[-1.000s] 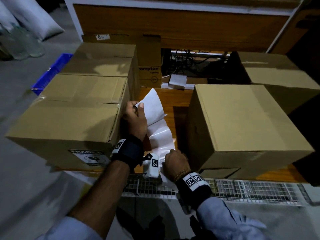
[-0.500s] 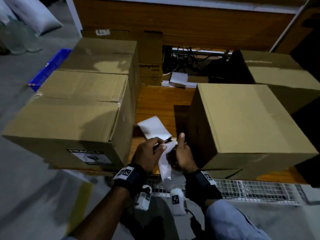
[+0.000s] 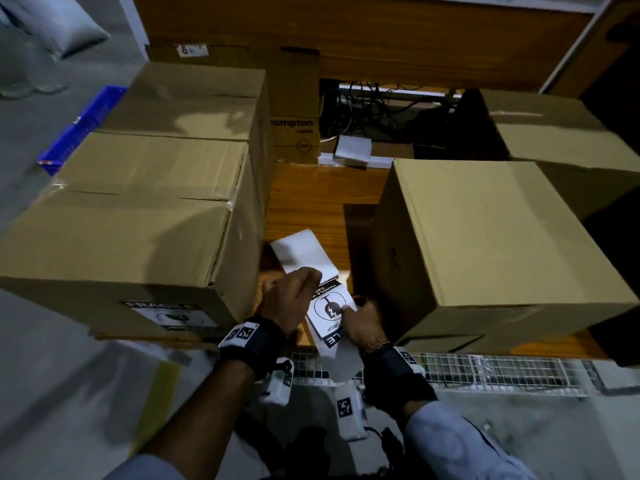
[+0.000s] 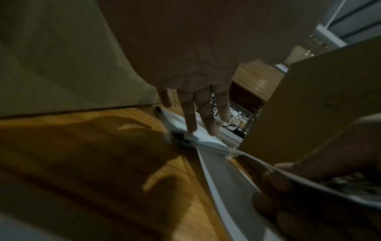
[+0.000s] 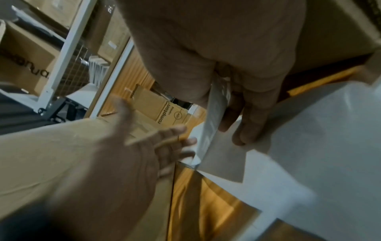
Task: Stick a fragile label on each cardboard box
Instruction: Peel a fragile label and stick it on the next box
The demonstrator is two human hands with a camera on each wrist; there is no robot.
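The fragile label [image 3: 329,308] lies in the gap between two cardboard boxes, over the wooden table [image 3: 311,195], its long axis running from the person toward the far edge, its print facing up. The right hand [image 3: 360,323] pinches its near end on the white backing strip [image 3: 337,358]; the left hand [image 3: 291,301], fingers straight, presses the far end. The left box [image 3: 131,237] bears a label [image 3: 173,315] on its front; the right box [image 3: 491,233] is closed.

Dim light is falling over a grey floor [image 3: 41,393]; a wooden tabletop [image 3: 311,199] is lying below a wooden back panel [image 3: 415,39]; a tangle of dark cables [image 3: 374,105] is sitting beneath that panel; a white wire grille [image 3: 502,374] is running along the table's near edge; a blue crate [image 3: 79,126] is resting on the floor at left.
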